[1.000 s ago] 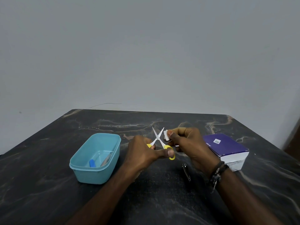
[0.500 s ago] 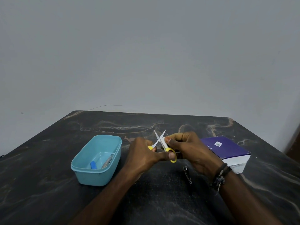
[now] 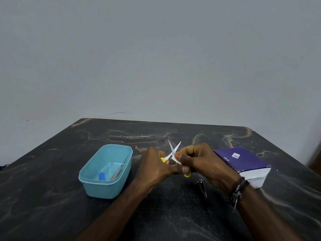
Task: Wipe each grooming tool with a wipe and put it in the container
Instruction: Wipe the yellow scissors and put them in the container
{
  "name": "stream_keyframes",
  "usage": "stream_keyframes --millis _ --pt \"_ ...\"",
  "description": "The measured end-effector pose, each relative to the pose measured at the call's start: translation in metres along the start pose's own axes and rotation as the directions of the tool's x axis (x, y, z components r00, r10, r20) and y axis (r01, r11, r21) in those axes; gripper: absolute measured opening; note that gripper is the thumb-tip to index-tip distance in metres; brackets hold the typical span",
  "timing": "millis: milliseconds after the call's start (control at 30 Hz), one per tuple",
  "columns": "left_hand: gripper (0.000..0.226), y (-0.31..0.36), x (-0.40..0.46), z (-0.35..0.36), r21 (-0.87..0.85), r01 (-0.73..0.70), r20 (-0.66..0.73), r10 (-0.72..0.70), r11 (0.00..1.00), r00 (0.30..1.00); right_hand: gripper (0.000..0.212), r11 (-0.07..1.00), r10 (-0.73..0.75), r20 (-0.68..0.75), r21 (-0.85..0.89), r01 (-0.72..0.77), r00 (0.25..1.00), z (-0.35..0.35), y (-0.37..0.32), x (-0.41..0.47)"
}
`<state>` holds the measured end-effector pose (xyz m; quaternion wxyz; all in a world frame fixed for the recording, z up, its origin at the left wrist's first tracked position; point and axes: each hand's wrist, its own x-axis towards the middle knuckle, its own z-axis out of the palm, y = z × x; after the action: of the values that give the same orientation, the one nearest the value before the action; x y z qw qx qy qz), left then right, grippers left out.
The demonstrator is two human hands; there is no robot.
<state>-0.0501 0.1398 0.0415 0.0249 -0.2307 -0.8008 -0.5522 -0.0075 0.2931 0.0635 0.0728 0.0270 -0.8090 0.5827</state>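
Observation:
My left hand (image 3: 154, 166) grips the yellow handles of small scissors (image 3: 173, 150), whose silver blades stand spread apart and point up. My right hand (image 3: 201, 160) pinches a small white wipe (image 3: 176, 159) against the scissors just below the pivot. A light blue container (image 3: 106, 171) stands to the left on the dark table (image 3: 52, 197); inside lie a blue tool (image 3: 102, 176) and a metal tool (image 3: 119, 172). A metal nail clipper (image 3: 202, 187) lies on the table under my right wrist.
A purple and white box (image 3: 243, 162) sits to the right of my hands. The table's far edge meets a plain grey wall.
My right hand slid the wipe down from the blade tip toward the scissors' pivot. The left hand kept its grip on the handles.

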Motion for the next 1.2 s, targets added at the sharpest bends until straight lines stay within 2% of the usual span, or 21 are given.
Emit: stream_keyframes --millis 67,133,200,267,333,433,533,633,767,967,1200 --pt "0.045 0.000 0.001 0.001 0.005 0.002 0.006 -0.002 1.000 1.000 0.024 1.000 -0.020 -0.016 -0.020 0.020 1.000 0.000 0.000 0.000" --pt "0.050 0.003 0.001 0.001 0.024 -0.022 -0.020 0.022 0.999 1.000 0.025 0.999 -0.029 -0.045 -0.015 0.029 0.999 0.000 0.001 0.001" --pt "0.054 0.007 -0.001 0.001 0.022 -0.083 -0.076 0.085 0.996 0.994 0.029 0.999 -0.038 -0.053 -0.007 0.038 0.998 -0.001 0.000 0.000" --pt "0.044 0.010 -0.002 -0.001 0.039 -0.146 -0.162 0.150 0.989 0.975 0.038 0.999 -0.043 -0.048 -0.004 0.043 0.998 -0.001 -0.002 -0.001" --pt "0.036 0.010 -0.002 -0.002 0.075 -0.179 -0.227 0.191 0.981 0.955 0.035 0.999 -0.041 -0.056 -0.011 0.040 0.998 -0.001 -0.004 -0.001" --pt "0.039 0.006 0.000 0.000 0.142 -0.221 -0.235 0.249 0.965 0.940 0.030 0.998 -0.050 -0.049 -0.047 0.047 0.998 -0.001 -0.005 -0.001" --pt "0.042 0.004 0.000 -0.001 0.118 -0.194 -0.182 0.213 0.974 0.960 0.027 0.996 -0.057 -0.038 -0.075 0.054 0.998 -0.002 -0.003 0.000" --pt "0.029 0.004 0.000 -0.001 0.112 -0.158 -0.122 0.171 0.981 0.978 0.029 0.992 -0.058 -0.024 -0.117 0.055 0.998 -0.002 -0.002 0.000" --pt "0.025 0.004 0.004 -0.001 -0.046 -0.115 -0.081 0.111 0.992 0.991 0.029 0.980 -0.058 0.030 -0.191 0.062 0.998 -0.001 -0.002 -0.001" --pt "0.026 0.007 0.004 -0.002 -0.162 -0.034 -0.175 0.005 0.986 0.985 0.029 0.981 -0.075 0.047 -0.178 0.082 0.996 0.001 -0.007 -0.002" --pt "0.023 0.004 0.005 0.001 -0.212 0.028 -0.227 -0.077 0.977 0.971 0.030 0.972 -0.059 0.057 -0.222 0.070 0.997 -0.002 -0.008 -0.003"
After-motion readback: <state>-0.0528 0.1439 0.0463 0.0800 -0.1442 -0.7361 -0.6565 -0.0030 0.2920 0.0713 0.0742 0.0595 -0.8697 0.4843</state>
